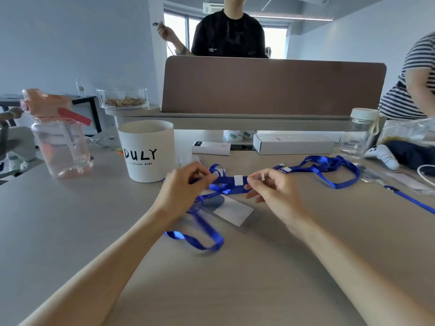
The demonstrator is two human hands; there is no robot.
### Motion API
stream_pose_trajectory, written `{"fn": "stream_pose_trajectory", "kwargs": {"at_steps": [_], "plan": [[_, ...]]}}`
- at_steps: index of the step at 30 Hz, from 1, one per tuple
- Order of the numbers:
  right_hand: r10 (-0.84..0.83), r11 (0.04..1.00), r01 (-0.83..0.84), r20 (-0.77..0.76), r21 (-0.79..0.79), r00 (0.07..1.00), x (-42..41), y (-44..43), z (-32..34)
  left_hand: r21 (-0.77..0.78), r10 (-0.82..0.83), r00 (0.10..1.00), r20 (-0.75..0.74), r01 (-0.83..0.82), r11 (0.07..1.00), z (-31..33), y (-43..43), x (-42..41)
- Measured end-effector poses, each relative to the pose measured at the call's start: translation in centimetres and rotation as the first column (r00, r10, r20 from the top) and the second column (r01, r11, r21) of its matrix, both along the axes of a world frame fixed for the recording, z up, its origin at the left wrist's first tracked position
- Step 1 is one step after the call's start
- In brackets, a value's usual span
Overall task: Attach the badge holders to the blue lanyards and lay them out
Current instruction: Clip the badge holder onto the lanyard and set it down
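Note:
A blue lanyard (227,180) with a white tag is stretched between my two hands just above the table. My left hand (186,184) pinches its left part; its loop (204,241) trails down onto the table toward me. My right hand (270,187) pinches the lanyard's other end, with a small clear clip at the fingertips. A clear badge holder (231,211) with a white card lies flat on the table under my hands. More blue lanyards (329,170) lie tangled to the right, and one strap (409,200) runs off at the far right.
A white cup marked DULY (148,151) stands left of my hands, a pink water bottle (61,137) further left. White boxes (292,143), a clear bottle (357,135) and plastic bags (407,132) sit behind and right. Two people are beyond the desk divider (270,85).

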State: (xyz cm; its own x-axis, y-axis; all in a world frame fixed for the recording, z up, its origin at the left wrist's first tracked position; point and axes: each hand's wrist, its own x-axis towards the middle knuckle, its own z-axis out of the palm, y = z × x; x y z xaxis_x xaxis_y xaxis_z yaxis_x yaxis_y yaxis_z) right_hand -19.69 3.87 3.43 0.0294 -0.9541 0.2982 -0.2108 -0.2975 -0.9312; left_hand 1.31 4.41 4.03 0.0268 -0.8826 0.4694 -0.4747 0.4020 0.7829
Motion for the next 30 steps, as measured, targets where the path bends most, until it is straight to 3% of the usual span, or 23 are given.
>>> {"fn": "stream_pose_trajectory", "kwargs": {"at_steps": [2, 4, 7, 9, 10, 12, 14, 17, 22, 26, 30], "plan": [[-0.049, 0.999, 0.049, 0.029, 0.009, 0.998, 0.0, -0.1, 0.0, -0.075, 0.092, 0.994, -0.053, -0.096, 0.993, 0.7, -0.2, 1.1], [-0.121, 0.993, 0.121, 0.035, 0.001, 0.992, -0.4, -0.3, -0.1, -0.127, 0.187, 0.982, 0.006, -0.185, 0.975, 0.6, -0.5, 2.3], [-0.158, 0.987, 0.159, -0.064, 0.000, 0.985, -0.8, -0.5, -0.3, -0.248, 0.377, 0.844, 0.382, -0.300, 0.921, -0.8, -1.1, 3.4], [-0.151, 0.988, 0.153, -0.123, 0.005, 0.981, -0.8, -0.4, -0.6, -0.268, 0.393, 0.707, 0.588, -0.288, 0.919, -1.8, -1.5, 3.5], [-0.142, 0.990, 0.144, -0.142, 0.001, 0.980, -0.7, -0.3, -0.6, -0.246, 0.359, 0.693, 0.625, -0.262, 0.933, -2.1, -1.6, 3.2], [-0.105, 0.994, 0.104, -0.156, -0.015, 0.982, -0.5, -0.1, -0.6, -0.127, 0.215, 0.800, 0.560, -0.174, 0.977, -2.0, -1.4, 2.2], [-0.036, 0.999, 0.031, -0.144, -0.039, 0.989, -0.3, 0.0, -0.5, 0.013, 0.012, 0.920, 0.391, -0.019, 1.000, -1.7, -0.8, 0.6], [0.043, 0.996, -0.054, -0.143, -0.075, 0.989, -0.1, 0.2, -0.5, 0.130, -0.165, 0.944, 0.284, 0.133, 0.983, -1.8, 0.0, -1.3], [0.055, 0.992, -0.077, -0.202, -0.102, 0.978, 0.1, 0.1, -0.7, 0.128, -0.208, 0.943, 0.260, 0.180, 0.975, -2.2, 0.0, -1.7], [0.155, 0.983, -0.175, -0.279, -0.048, 0.948, 0.4, 0.1, -0.9, 0.137, -0.150, 0.957, 0.247, 0.119, 0.983, -2.2, -0.2, -0.9], [0.136, 0.986, -0.164, -0.376, -0.042, 0.916, 0.5, 0.2, -1.3, 0.165, -0.154, 0.947, 0.283, 0.111, 0.980, -2.2, -0.1, -0.4]]}}
